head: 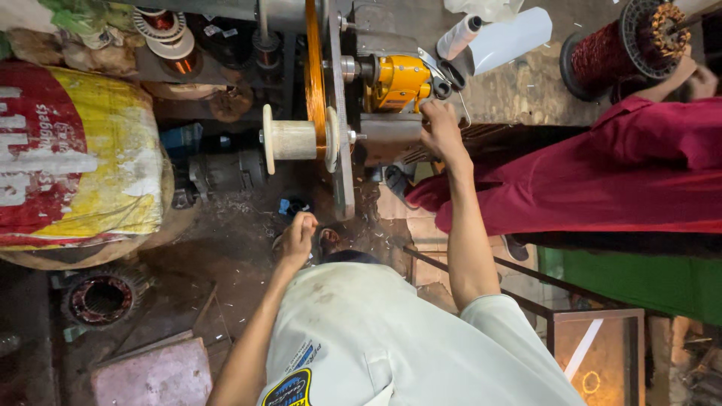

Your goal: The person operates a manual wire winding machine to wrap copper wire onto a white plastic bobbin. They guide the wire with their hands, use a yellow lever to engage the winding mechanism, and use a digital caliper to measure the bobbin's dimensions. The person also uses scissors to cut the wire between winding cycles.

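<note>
Hands at the winding machine

Up far, the right hand (440, 128) curls on the crank by the yellow counter box (398, 81); its grip is partly hidden. Nearer, the left hand (298, 231) is closed below the pale spool (292, 139), contents indiscernible.

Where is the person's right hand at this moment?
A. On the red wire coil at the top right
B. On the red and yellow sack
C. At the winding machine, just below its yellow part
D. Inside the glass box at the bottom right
C. The right hand grips at the winding machine just under its yellow part, while the left hand is closed lower down, away from the spool.
</note>
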